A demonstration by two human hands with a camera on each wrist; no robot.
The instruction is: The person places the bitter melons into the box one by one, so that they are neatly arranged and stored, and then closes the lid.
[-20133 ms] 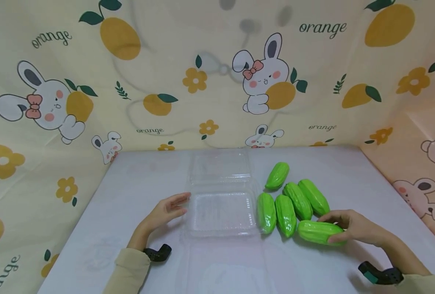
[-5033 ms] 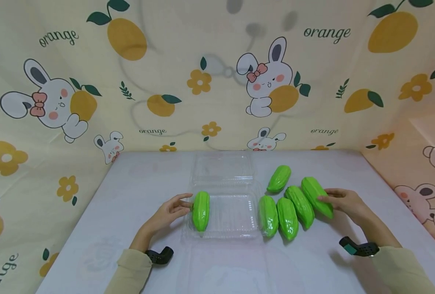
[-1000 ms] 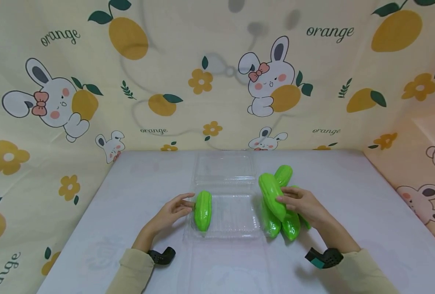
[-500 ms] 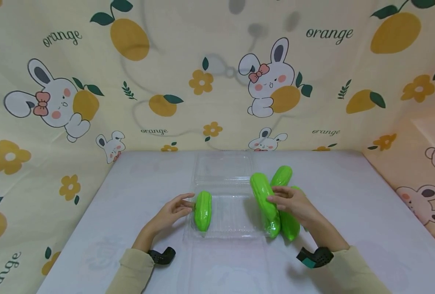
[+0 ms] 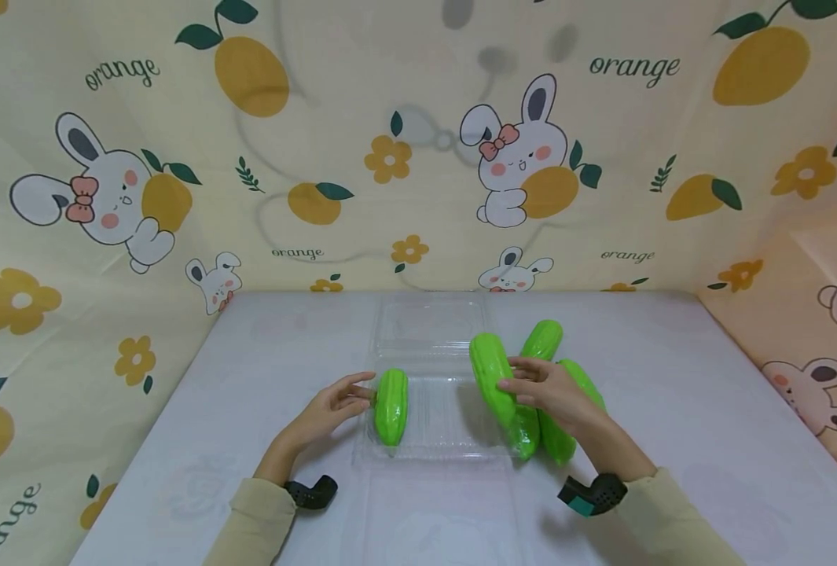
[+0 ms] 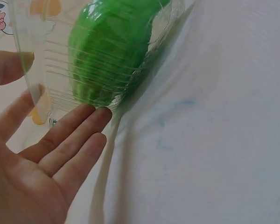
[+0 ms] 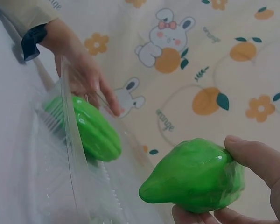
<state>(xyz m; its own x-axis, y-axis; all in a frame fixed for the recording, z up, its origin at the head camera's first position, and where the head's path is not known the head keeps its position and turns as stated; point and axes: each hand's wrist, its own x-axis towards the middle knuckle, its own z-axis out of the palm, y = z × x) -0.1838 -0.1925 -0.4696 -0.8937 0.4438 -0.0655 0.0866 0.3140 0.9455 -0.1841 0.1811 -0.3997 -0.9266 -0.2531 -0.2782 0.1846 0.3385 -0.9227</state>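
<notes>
My right hand (image 5: 559, 397) grips a glossy green ribbed bitter melon (image 5: 492, 373), tilted, over the right side of a clear plastic clamshell box (image 5: 439, 417). In the right wrist view, thumb and fingers lie on opposite sides of this melon (image 7: 191, 179), its tapered end pointing away from the hand. Another bitter melon (image 5: 391, 409) lies lengthwise at the box's left wall. Loosely extended, the fingers of my left hand (image 5: 326, 413) touch that wall from outside, as the left wrist view shows (image 6: 42, 172).
Several more bitter melons (image 5: 544, 338) lie on the white table (image 5: 673, 393) right of the box, partly hidden by my right hand. The box's lid (image 5: 432, 322) lies folded back behind it. A rabbit-and-orange printed cloth (image 5: 404, 196) rises behind and at the sides.
The melon at the box's left wall was not there twenty seconds ago. My right hand has taken another from the right-hand group and moved it left over the box. My left hand stays put.
</notes>
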